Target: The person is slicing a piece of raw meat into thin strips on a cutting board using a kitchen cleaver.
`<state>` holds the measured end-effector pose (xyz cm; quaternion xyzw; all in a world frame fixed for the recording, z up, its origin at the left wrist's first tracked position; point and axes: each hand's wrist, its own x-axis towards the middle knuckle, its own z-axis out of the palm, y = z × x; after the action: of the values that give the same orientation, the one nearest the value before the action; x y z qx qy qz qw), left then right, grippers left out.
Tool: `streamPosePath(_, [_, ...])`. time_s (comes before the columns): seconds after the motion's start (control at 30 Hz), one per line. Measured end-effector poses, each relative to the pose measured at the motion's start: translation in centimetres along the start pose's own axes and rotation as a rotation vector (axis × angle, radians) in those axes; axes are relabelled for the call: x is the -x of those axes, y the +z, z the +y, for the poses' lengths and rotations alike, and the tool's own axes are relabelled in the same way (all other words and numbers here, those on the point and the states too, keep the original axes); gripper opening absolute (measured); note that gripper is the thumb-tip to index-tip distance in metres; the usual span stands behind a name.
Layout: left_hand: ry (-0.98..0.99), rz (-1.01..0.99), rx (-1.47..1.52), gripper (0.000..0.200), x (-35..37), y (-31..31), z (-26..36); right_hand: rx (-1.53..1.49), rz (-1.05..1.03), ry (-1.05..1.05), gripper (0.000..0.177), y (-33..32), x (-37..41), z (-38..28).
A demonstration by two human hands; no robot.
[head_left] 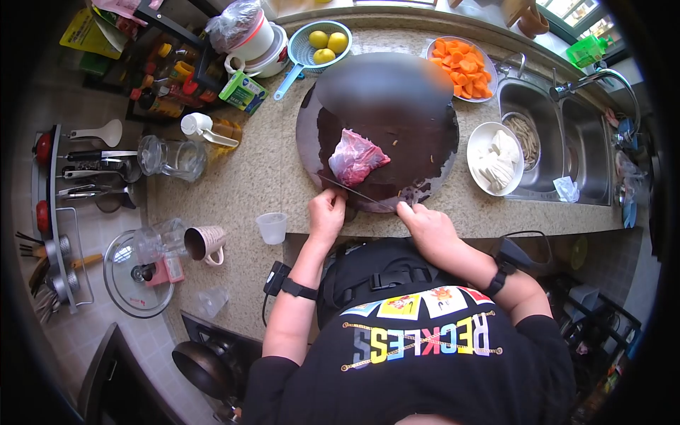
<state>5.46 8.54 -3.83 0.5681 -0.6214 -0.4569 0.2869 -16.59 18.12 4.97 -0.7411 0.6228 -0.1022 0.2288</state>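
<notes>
A piece of raw red meat (358, 160) with whitish membrane lies on the round dark cutting board (432, 152). My right hand (430, 228) is closed around the handle of a knife (363, 194) at the board's near edge. The thin blade slants up and left, passing just below the meat. At the same edge, my left hand (326, 218) has its fingers curled together close to the blade and the meat's lower side. Whatever those fingers pinch is hidden. Small scraps are scattered on the board.
Right of the board stand a bowl of white pieces (495, 159), a plate of carrot chunks (462, 69) and a double sink (584, 152). To the left are a blue strainer with yellow fruit (303, 53), a plastic cup (272, 228), a mug (205, 244) and a glass lid (120, 283).
</notes>
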Motion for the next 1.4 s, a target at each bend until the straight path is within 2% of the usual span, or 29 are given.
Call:
streamPosePath(0.07, [-0.026, -0.02, 0.003, 0.014, 0.0, 0.1, -0.2, 0.006, 0.031, -0.024, 0.024, 1.2, -1.6, -0.3])
streamPosePath(0.17, [-0.02, 0.064, 0.095, 0.014, -0.4, -0.3, -1.2, -0.003, 0.004, -0.02, 0.026, 3.2, -2.9, -0.5])
streamPosePath(0.3, [-0.032, 0.004, 0.015, 0.014, -0.4, -1.2, -1.3, -0.057, -0.094, 0.02, 0.025, 1.5, 0.3, 0.9])
streamPosePath(0.4, [-0.046, 0.002, 0.099, 0.014, 0.2, -0.1, -1.6, 0.024, -0.116, 0.058, 0.024, 0.7, 1.0, 1.0])
streamPosePath(0.57, [-0.018, 0.019, 0.129, 0.015, -0.5, -0.7, -0.3, 0.119, 0.005, -0.018, 0.026, 1.4, -2.5, 1.2])
streamPosePath(0.87, [0.005, 0.026, 0.104, 0.016, -0.3, -0.7, -2.1, -0.055, -0.096, -0.006, 0.026, 0.4, 0.2, 1.2])
streamPosePath(1.1, [-0.039, -0.006, 0.123, 0.014, 0.0, -0.3, -1.5, 0.075, -0.09, 0.03, 0.027, 0.3, 0.8, 1.1])
streamPosePath(1.23, [-0.032, -0.028, 0.064, 0.013, 0.1, -0.3, -1.6, 0.111, -0.014, 0.01, 0.027, 2.7, -1.4, 0.4])
streamPosePath(1.4, [-0.015, 0.072, 0.108, 0.015, -0.2, -0.9, -2.4, 0.139, 0.022, 0.016, 0.025, 3.9, -3.8, -0.7])
